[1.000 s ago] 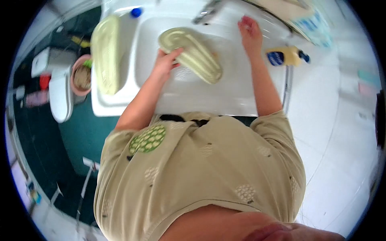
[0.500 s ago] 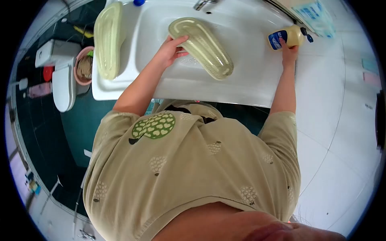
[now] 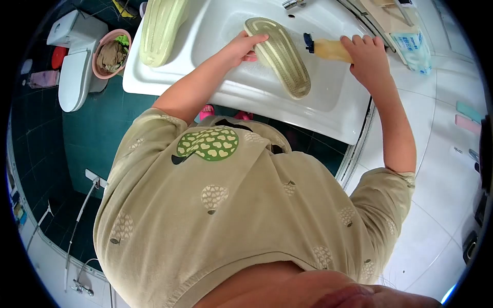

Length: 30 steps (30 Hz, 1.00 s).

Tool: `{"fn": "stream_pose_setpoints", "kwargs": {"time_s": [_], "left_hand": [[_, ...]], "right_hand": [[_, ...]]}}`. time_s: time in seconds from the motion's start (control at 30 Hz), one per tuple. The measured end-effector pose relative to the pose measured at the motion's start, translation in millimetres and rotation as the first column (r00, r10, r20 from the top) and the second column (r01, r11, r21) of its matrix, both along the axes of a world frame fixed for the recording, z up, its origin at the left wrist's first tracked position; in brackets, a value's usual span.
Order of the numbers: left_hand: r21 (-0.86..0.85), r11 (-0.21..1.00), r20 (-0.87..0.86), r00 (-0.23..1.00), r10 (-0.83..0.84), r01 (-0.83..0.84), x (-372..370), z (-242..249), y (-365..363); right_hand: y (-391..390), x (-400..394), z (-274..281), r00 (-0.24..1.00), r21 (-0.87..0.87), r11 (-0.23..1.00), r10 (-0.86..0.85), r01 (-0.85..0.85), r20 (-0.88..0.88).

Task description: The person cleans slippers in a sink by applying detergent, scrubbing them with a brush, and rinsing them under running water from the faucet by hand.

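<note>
My left hand (image 3: 245, 50) grips a pale green ridged shoe sole (image 3: 282, 59) by its left edge, over the white sink basin (image 3: 215, 31). My right hand (image 3: 367, 56) is wrapped round a yellowish bottle (image 3: 331, 50) at the basin's right side. The bottle lies sideways, its dark blue cap pointing left toward the sole, with a gap between them. A second pale green sole-shaped piece (image 3: 162, 33) rests on the sink's left ledge, touched by neither hand.
The faucet (image 3: 294, 4) stands at the basin's back edge. A blue and white packet (image 3: 412, 50) lies at the right. On the left are a toilet (image 3: 75, 84) and a pink basin (image 3: 97, 65) holding cloths.
My right hand has lifted the bottle from the sink's right edge and turned it so the cap points left. The camera view has shifted; my left hand still holds the sole.
</note>
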<state>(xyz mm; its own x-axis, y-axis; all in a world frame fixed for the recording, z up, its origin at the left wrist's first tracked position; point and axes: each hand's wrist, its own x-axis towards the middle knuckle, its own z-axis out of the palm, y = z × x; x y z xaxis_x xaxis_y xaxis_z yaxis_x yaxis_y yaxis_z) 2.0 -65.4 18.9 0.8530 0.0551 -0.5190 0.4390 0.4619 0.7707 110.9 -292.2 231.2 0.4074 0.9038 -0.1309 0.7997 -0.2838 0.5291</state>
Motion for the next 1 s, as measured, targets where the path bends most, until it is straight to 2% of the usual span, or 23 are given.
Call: {"fn": "stream_pose_setpoints", "kwargs": {"time_s": [0.03,0.17,0.33,0.77,0.83,0.97,1.0], "left_hand": [[0.001,1.000,0.008,1.000,-0.004,0.004,0,2,0],[0.018,0.999,-0.003,0.999,0.043,-0.043,-3,5,-2],[-0.018,1.000,0.049,0.999,0.019,-0.018,-4,5,1],[0.006,0.999,0.007,0.999,0.045,-0.045,-2,3,-1],[-0.004,0.999,0.020,0.999,0.048,-0.048,-3,6,-1],[-0.012,1.000,0.042,0.999,0.023,-0.022,-1,-1,1],[-0.009,1.000,0.039,0.999,0.004,-0.004,1,-5,1]], "right_hand": [[8,-4,2,0.997,-0.079,0.996,0.036,-0.031,0.068],[30,-11,4,0.983,-0.077,0.989,0.137,-0.129,0.122],[45,-19,2,0.988,-0.151,0.986,0.095,-0.076,0.125],[37,-30,-22,0.994,-0.121,0.991,0.075,-0.065,0.080],[35,-30,-24,0.995,-0.166,0.984,0.071,-0.057,0.077],[27,-30,-28,0.997,-0.154,0.988,0.036,-0.025,0.071],[23,-27,-28,0.997,-0.082,0.996,0.044,-0.040,0.057]]}}
